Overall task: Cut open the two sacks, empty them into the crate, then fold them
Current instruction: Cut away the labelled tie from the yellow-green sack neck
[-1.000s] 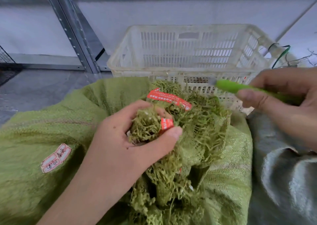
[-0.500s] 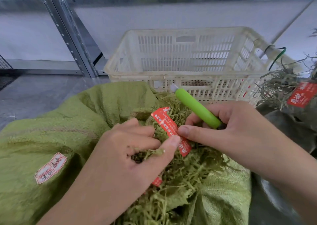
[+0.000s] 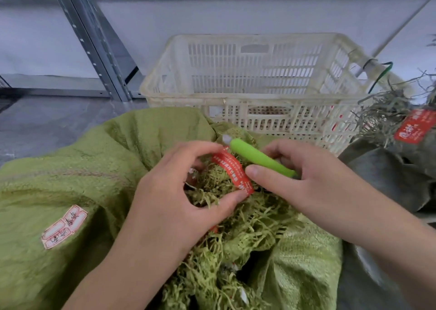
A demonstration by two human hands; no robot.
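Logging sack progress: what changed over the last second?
The right hand, holding the green-handled cutter, moved left to the red tape strip on the frayed mouth of the green woven sack. The left hand shifted its grip up to that strip. The sack and white plastic crate stayed put.

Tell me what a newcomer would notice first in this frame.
Dead centre, the left hand grips the frayed mouth of the green sack, where a red strip sits. The right hand holds a green cutter just above it. Behind them stands a white slatted crate, and at the right edge lies a dark sack with a red label.
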